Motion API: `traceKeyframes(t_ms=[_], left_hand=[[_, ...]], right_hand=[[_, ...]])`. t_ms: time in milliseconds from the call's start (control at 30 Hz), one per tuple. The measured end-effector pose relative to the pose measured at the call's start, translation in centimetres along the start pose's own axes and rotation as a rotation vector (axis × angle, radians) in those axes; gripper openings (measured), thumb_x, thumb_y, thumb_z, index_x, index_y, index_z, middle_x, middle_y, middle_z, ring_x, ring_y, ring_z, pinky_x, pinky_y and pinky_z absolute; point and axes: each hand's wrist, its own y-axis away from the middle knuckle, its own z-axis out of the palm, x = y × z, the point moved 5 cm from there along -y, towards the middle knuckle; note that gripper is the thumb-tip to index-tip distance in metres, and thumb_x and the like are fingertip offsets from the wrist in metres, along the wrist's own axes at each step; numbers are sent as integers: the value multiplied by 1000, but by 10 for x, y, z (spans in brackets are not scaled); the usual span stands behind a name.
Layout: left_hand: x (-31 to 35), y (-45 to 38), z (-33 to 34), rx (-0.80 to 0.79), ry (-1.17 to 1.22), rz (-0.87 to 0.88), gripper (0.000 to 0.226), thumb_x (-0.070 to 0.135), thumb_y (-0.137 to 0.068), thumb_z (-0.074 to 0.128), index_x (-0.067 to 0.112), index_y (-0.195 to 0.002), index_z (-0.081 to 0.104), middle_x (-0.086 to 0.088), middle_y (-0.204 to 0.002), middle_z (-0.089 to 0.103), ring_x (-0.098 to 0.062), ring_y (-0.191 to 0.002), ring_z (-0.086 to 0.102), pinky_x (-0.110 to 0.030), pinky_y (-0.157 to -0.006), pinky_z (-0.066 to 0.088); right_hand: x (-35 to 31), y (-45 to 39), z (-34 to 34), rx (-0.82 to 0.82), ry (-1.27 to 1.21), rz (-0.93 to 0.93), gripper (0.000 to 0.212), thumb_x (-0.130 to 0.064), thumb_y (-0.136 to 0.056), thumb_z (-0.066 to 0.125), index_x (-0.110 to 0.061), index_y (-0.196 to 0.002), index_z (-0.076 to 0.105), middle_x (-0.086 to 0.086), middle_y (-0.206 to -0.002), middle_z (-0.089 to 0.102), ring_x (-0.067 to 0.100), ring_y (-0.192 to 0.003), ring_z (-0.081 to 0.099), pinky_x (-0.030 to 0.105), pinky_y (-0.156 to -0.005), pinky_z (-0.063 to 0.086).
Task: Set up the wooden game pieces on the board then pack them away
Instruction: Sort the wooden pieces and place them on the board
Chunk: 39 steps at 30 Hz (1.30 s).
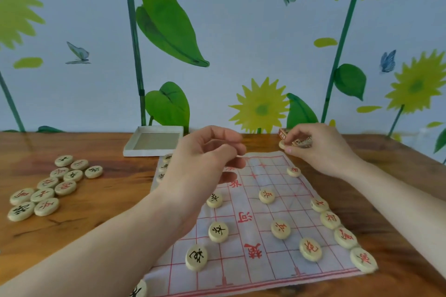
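On top of a big wooden table (101, 200), pushed up against a wall with painted sunflowers, there's a thin cloth-like board (260, 243) with a red grid lying flat-ish, wrinkly along the near edge. Behind it sits a shallow white box tray (154, 141), and off to the left a loose pile of pieces (48, 188) is waiting, well apart from the board.

So setup looks maybe half done to me. Red pieces run down the board's right edge, a few black ones sit on the left half, plus some up the far left edge partly hidden behind the arm.

Left hand (207, 161) hovers over the far middle of the board with fingers curled in toward the thumb; honestly can't tell if it's pinching anything, there's only a pale sliver at the fingertips. Right hand (316, 146) is at the far right corner, thumb and fingers pinching a pale wooden piece (282, 144) just off the board's corner, right beside a small red box (282, 133).

What could go wrong: that board is flimsy, so a forearm dragging across it would tug it and slide the placed pieces off their points. The ones near the right edge could easily roll off it.
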Motion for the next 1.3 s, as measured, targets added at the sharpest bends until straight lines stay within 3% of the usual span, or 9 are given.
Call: traceKeyframes(t_ms=[233,367,467,567,733,867,1033,1167,1300], left_hand=[[3,-16,-21,86,29,13,26,-5,-95,51,12,-91,70,-4,-81,71,-16,-70,63,-32,-65,48],[9,-21,-30,113,60,26,28,-4,-96,51,14,-90,70,-4,-81,70,-17,-69,61,-31,-63,47],[11,-22,-32,121,70,33,28,-5,-96,50,14,-90,70,-5,-81,70,-18,-70,61,-31,-62,46],[11,-22,-29,119,50,27,27,-4,-95,51,14,-91,70,-4,-81,69,-17,-69,61,-31,-63,45],[11,-11,-32,132,-13,11,26,-4,-93,51,15,-92,69,1,-76,69,-14,-67,60,-29,-62,44],[18,0,-51,166,-44,29,23,-3,-92,52,13,-93,69,-4,-74,65,-18,-73,60,-30,-62,46],[30,27,-106,246,-129,66,22,-2,-94,53,12,-95,70,-2,-75,68,-17,-70,62,-34,-67,47],[34,47,-167,369,-396,139,23,10,-99,54,19,-91,74,4,-77,71,-10,-68,63,-28,-63,46],[21,65,-228,511,-1121,299,12,22,-95,61,31,-91,69,13,-82,69,-6,-77,62,-31,-66,52]], right_hand=[[16,-10,21,-89,268,16,7,-45,-86,76,-44,-87,70,-17,-101,64,10,-109,49,44,-92,46],[19,-10,23,-145,344,33,14,-34,-99,62,-45,-98,71,-13,-106,64,16,-117,47,47,-96,42],[8,-10,17,-67,278,-1,23,-24,-102,57,-43,-99,70,-7,-110,66,17,-118,50,45,-95,43],[-29,-4,11,-41,104,-92,22,-22,-102,58,-42,-99,68,-10,-107,67,11,-113,50,39,-91,43],[-128,15,29,-154,-8,-330,14,-28,-98,66,-39,-107,68,-20,-103,67,8,-105,52,31,-84,40],[-189,24,50,-216,-56,-436,21,-29,-93,70,-41,-88,53,-25,-82,59,8,-95,51,28,-78,40],[-239,29,66,-232,-228,-489,12,-26,-93,71,-35,-94,63,-18,-92,69,0,-92,63,27,-80,50],[-269,37,79,-312,-268,-484,19,-36,-97,67,-33,-116,67,-17,-100,68,0,-94,63,20,-81,50],[-297,53,99,-505,-177,-522,22,-37,-103,57,-34,-123,65,-18,-108,65,0,-98,58,23,-81,44]])
